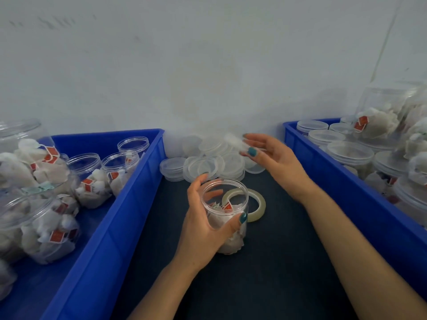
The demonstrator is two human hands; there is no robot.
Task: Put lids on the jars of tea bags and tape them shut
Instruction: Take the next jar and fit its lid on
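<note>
- Clear plastic jar (228, 218) of tea bags, uncapped, upright on the dark table (277, 262); my left grip (203, 227) wraps its side.
- My right grip (277, 162) pinches a motion-blurred clear lid (234, 142) above the loose lid pile (208, 165) by the wall.
- Yellowish tape roll (257, 204) lies flat, just behind the jar.
- Blue left bin (129, 204) holds open filled jars; blue right bin (346, 192), lidded ones.

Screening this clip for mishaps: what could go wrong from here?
The lid, blurred, is only pinched by the right hand; it might slip onto the lid pile. The jar is open and steadied by the left hand alone; a skewed lid may not seat. The tape lies close behind the jar and could get knocked.
</note>
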